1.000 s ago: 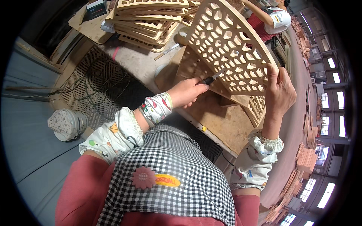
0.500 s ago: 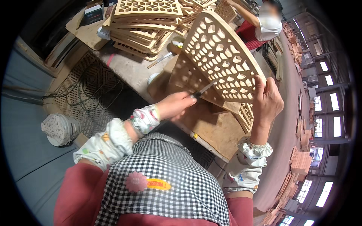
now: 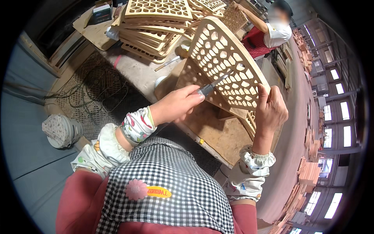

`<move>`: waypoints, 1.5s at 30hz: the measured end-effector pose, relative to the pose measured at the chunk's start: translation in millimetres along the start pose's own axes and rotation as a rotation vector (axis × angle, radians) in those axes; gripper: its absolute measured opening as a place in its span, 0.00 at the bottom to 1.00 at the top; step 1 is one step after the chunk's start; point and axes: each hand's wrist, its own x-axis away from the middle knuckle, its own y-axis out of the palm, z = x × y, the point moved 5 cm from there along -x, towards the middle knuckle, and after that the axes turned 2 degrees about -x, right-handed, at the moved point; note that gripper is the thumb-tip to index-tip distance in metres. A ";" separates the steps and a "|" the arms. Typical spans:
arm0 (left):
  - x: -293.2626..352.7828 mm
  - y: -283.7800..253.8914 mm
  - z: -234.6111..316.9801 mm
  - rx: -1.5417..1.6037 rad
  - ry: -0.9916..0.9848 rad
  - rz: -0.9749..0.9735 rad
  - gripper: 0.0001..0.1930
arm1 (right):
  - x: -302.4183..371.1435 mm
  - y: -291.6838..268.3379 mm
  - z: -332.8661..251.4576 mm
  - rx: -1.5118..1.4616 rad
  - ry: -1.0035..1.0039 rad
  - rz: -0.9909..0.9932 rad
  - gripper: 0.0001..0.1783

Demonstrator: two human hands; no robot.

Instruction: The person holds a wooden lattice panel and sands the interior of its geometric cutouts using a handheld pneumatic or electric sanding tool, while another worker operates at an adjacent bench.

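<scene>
My left hand (image 3: 177, 106) is closed around a tool (image 3: 213, 85), thin metal shaft pointing to 2 o'clock, tip inside a cutout of the panel (image 3: 228, 62). My right hand (image 3: 271, 110) grips the panel's lower right edge, fingers (image 3: 261, 94) flat on its face. Panel: pale wood lattice, curved outline, rows of honeycomb cutouts, stood tilted on its lower edge on the counter (image 3: 212, 130), upper end leaning toward 12 o'clock. It sits dead centre, just above both hands.

A second lattice piece (image 3: 249, 119) lies under its low edge, beside my right hand. A small round white thing (image 3: 159, 81) is on the counter at 10 o'clock from my left hand; can't tell what it is.

Further out at 11 o'clock: stack of lattice panels (image 3: 154, 23) on the counter, another stack (image 3: 208, 6) to its right. At 1 o'clock a second person (image 3: 272, 33) in white top and red apron handles another lattice piece (image 3: 233, 17).

Floor at 9 o'clock: perforated mat (image 3: 93, 97) with cables across it, a covered bucket (image 3: 60, 130) at its near corner. At 4 o'clock, stacked timber (image 3: 309, 173) along the aisle.
</scene>
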 end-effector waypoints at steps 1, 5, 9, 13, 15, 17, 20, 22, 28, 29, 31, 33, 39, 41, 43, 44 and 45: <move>-4.2 -0.2 3.0 -0.008 -0.024 0.009 0.20 | -0.4 -0.3 -0.4 -0.008 -0.002 0.000 0.31; -9.3 6.7 10.7 -0.074 -0.024 0.033 0.17 | -0.2 -3.6 -2.6 0.006 -0.015 0.013 0.31; -10.5 5.3 12.7 -0.023 -0.058 -0.013 0.16 | -0.2 -4.3 -2.1 -0.034 -0.006 0.002 0.30; -1.3 2.8 3.8 0.012 -0.107 -0.026 0.15 | 0.3 -2.1 1.5 -0.008 0.017 -0.003 0.30; -0.5 2.6 -3.7 0.009 -0.086 -0.027 0.15 | -0.4 1.1 4.5 -0.025 0.046 -0.001 0.28; 11.8 4.1 -2.6 -0.079 -0.026 0.037 0.16 | 0.8 0.3 -0.6 0.010 0.026 0.002 0.29; 31.0 -0.7 7.5 -0.361 0.165 0.235 0.23 | 1.6 -4.3 -5.7 0.021 -0.004 0.006 0.28; 49.5 -4.5 18.7 -0.558 0.349 0.454 0.25 | 3.1 -6.2 -13.8 0.003 -0.023 0.013 0.27; 50.2 -3.3 47.6 -0.870 0.369 0.550 0.26 | 10.9 -13.5 -28.0 0.057 -0.006 -0.003 0.28; 47.4 -2.9 50.9 -0.913 0.348 0.550 0.26 | 12.0 -14.2 -29.4 0.052 -0.010 -0.006 0.29; 43.8 -1.4 56.1 -0.957 0.387 0.582 0.23 | 13.0 -14.7 -33.0 0.060 -0.002 0.000 0.29; 40.2 -0.3 62.4 -0.940 0.356 0.550 0.22 | 13.7 -15.1 -34.2 0.064 0.006 0.005 0.29; 23.5 -11.2 56.1 -0.772 0.365 0.451 0.18 | 10.1 -9.0 -24.3 0.050 0.008 0.018 0.28; 29.5 -16.6 34.3 -0.620 0.322 0.309 0.19 | 7.0 -5.2 -11.8 0.049 0.023 0.016 0.28; 42.0 -20.1 24.1 -0.342 -0.038 0.033 0.25 | 2.5 -2.4 -1.2 -0.018 0.023 0.004 0.29; 44.8 -22.5 11.1 -0.279 -0.069 0.025 0.27 | 0.5 -0.8 5.9 -0.054 0.025 -0.002 0.29; 51.5 -21.8 -7.9 -0.212 -0.098 0.019 0.29 | -2.7 -0.5 12.6 -0.052 0.012 -0.035 0.29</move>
